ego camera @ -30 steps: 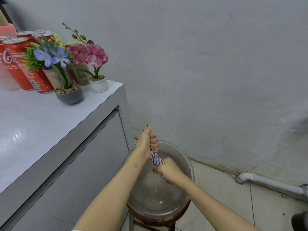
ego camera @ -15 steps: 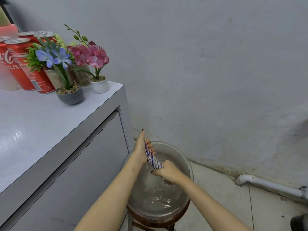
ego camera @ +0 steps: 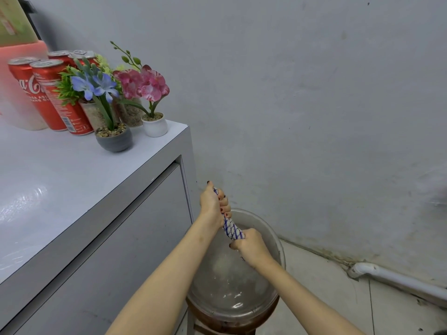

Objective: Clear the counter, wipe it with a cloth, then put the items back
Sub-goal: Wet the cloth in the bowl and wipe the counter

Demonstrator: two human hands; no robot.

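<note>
A blue-and-white checked cloth [ego camera: 231, 228] is twisted into a tight rope over a clear basin of water [ego camera: 266, 226]. My left hand [ego camera: 212, 201] grips its upper end and my right hand [ego camera: 250, 245] grips its lower end. The white counter [ego camera: 60, 180] lies to the left. At its far corner stand several red cola cans [ego camera: 48, 93], a blue flower in a grey pot [ego camera: 113, 139] and a pink orchid in a white pot [ego camera: 154, 126].
The basin sits on a brown wooden stool [ego camera: 229, 322] beside the grey cabinet front [ego camera: 108, 238]. A grey wall rises behind. A white pipe [ego camera: 399, 280] runs along the tiled floor at the right. A pale bottle [ego camera: 21, 81] stands behind the cans.
My left hand loosened on the cloth half a second ago and now grips it again, with the cloth twisted tighter. The view has shifted slightly.
</note>
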